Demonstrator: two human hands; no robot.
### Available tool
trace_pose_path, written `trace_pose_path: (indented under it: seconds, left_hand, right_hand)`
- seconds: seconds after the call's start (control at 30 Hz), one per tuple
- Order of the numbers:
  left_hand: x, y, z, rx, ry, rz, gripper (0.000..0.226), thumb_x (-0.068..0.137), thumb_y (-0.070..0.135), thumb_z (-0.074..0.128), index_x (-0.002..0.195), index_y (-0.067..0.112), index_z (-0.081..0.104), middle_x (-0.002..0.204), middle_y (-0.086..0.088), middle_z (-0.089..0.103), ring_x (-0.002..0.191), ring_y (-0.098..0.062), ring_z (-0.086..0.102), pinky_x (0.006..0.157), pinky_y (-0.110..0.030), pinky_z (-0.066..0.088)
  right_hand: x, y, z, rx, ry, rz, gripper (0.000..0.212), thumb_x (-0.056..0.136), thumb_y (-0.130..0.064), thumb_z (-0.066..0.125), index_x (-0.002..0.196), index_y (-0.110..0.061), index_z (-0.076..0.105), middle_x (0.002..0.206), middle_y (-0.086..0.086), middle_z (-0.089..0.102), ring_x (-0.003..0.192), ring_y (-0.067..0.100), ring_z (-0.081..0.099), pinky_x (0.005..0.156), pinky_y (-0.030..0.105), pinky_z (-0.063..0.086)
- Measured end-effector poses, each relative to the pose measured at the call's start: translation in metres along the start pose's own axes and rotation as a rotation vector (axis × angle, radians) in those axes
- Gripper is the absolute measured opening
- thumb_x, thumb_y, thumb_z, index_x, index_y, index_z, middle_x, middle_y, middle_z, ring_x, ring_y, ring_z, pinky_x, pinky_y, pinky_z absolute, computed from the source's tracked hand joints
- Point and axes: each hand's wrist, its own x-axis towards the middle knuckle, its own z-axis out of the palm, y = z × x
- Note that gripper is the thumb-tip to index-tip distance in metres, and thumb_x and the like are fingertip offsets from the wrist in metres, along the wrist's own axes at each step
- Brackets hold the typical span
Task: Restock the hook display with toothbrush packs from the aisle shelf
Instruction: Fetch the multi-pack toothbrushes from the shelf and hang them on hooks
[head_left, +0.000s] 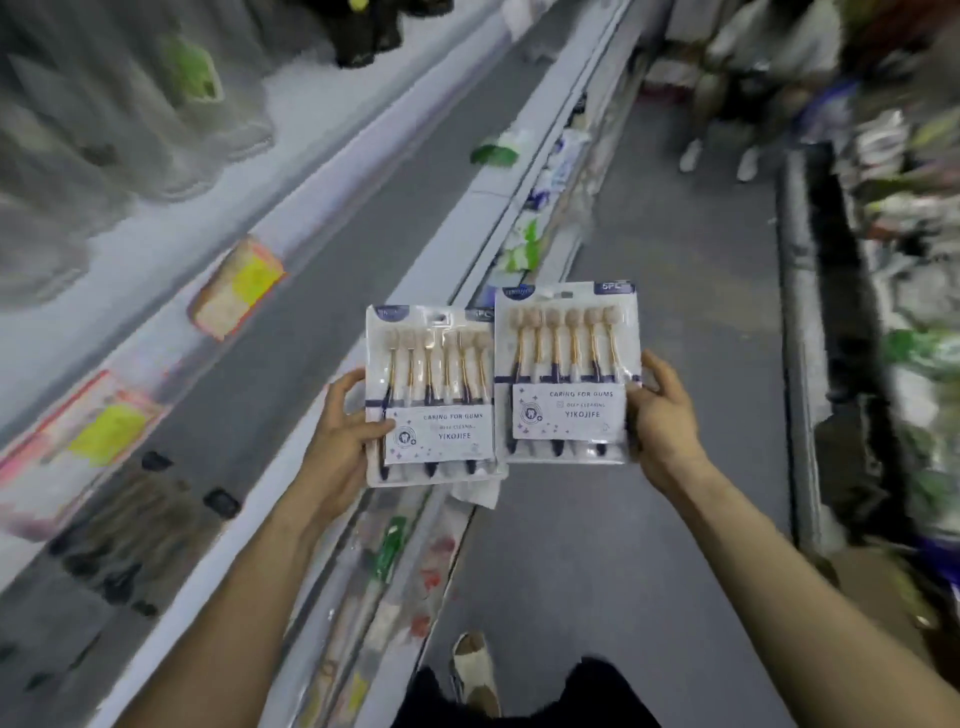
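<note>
So we've got two toothbrush packs up in front of us, one in each hand, held out over the aisle floor (649, 509) right beside the long white shelf unit (311, 249) running along our left. The left pack (434, 395) is gripped at its left edge by our left hand (348, 421), thumb laid across the front and fingers curled round behind. The right pack (569, 371) sits a bit higher, pinched at its right edge by our right hand (662, 415), fingers wrapped over the side. The two packs touch in the middle, with the right one's edge lying just over the left one's. Both look identical: clear blister on a white card, a row of brushes standing heads-up with tan bristle heads, gold necks and dark navy handles, plus a white label reading "CARING FOR GUMS" and "YIKOJIFE". The right one has a navy corner tag saying "5PC". Everything on the shelves is blurry, mostly yellow-and-pink price tags (239, 288). Farther down the aisle someone's white shoes (719, 158) are showing.
</note>
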Motion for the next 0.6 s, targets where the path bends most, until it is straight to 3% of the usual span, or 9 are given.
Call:
trace_pose_path:
  seconds: [0.1,0.23,0.3,0.37,0.4,0.5,0.6]
  left_hand:
    - [0.073,0.018,0.054,0.064,-0.158,-0.013,0.068,0.094,-0.017,0.054,0.144,0.029,0.048,0.127,-0.021,0.071,0.114,-0.036,0.072,0.084,-0.048,0.064]
    - [0.154,0.034,0.134,0.072,-0.302,-0.057,0.069,0.097,-0.018,0.051,0.149,0.027,0.044,0.133,-0.013,0.070,0.121,-0.035,0.069,0.093,-0.056,0.060]
    - [0.195,0.038,0.175,0.106,-0.356,-0.061,0.071,0.097,-0.016,0.051,0.151,0.030,0.043,0.132,-0.014,0.071,0.123,-0.037,0.068,0.099,-0.061,0.056]
    - [0.238,0.043,0.218,0.138,-0.413,-0.047,0.074,0.097,-0.015,0.053,0.153,0.031,0.043,0.132,-0.014,0.071,0.125,-0.037,0.066,0.102,-0.057,0.056]
    - [0.257,0.046,0.242,0.151,-0.435,-0.034,0.075,0.096,-0.015,0.054,0.154,0.032,0.043,0.132,-0.014,0.071,0.125,-0.035,0.067,0.099,-0.051,0.059]
    - [0.308,0.059,0.312,0.144,-0.467,-0.012,0.077,0.096,-0.016,0.054,0.155,0.032,0.045,0.130,-0.009,0.073,0.123,-0.027,0.068,0.092,-0.036,0.062]
    - [0.353,0.077,0.379,0.143,-0.492,-0.002,0.074,0.095,-0.017,0.055,0.147,0.037,0.052,0.125,-0.002,0.075,0.123,-0.023,0.068,0.099,-0.037,0.059]
  right_hand:
    - [0.031,-0.025,-0.035,0.027,0.163,-0.003,0.049,0.098,-0.006,0.054,0.114,-0.051,0.063,0.108,-0.001,0.080,0.089,0.019,0.076,0.078,0.045,0.060]
    - [0.074,-0.048,-0.087,0.090,0.332,-0.035,0.048,0.097,-0.009,0.057,0.126,-0.048,0.064,0.109,-0.001,0.080,0.095,0.026,0.078,0.079,0.053,0.061]
    - [0.103,-0.060,-0.112,0.128,0.426,-0.069,0.048,0.098,-0.005,0.058,0.131,-0.039,0.064,0.110,-0.002,0.080,0.091,0.021,0.078,0.076,0.044,0.065]
    - [0.133,-0.073,-0.134,0.158,0.499,-0.083,0.046,0.099,-0.003,0.055,0.129,-0.037,0.066,0.114,0.001,0.078,0.082,0.016,0.076,0.060,0.028,0.060]
    - [0.149,-0.081,-0.145,0.172,0.518,-0.105,0.046,0.099,-0.003,0.055,0.124,-0.040,0.067,0.119,0.003,0.076,0.087,0.018,0.075,0.063,0.029,0.061]
    - [0.204,-0.102,-0.179,0.176,0.553,-0.151,0.050,0.097,-0.003,0.056,0.122,-0.043,0.071,0.129,0.000,0.073,0.114,0.024,0.073,0.096,0.050,0.060]
    - [0.259,-0.130,-0.211,0.207,0.592,-0.135,0.049,0.098,-0.005,0.056,0.132,-0.038,0.066,0.129,0.001,0.074,0.114,0.025,0.073,0.096,0.053,0.059]
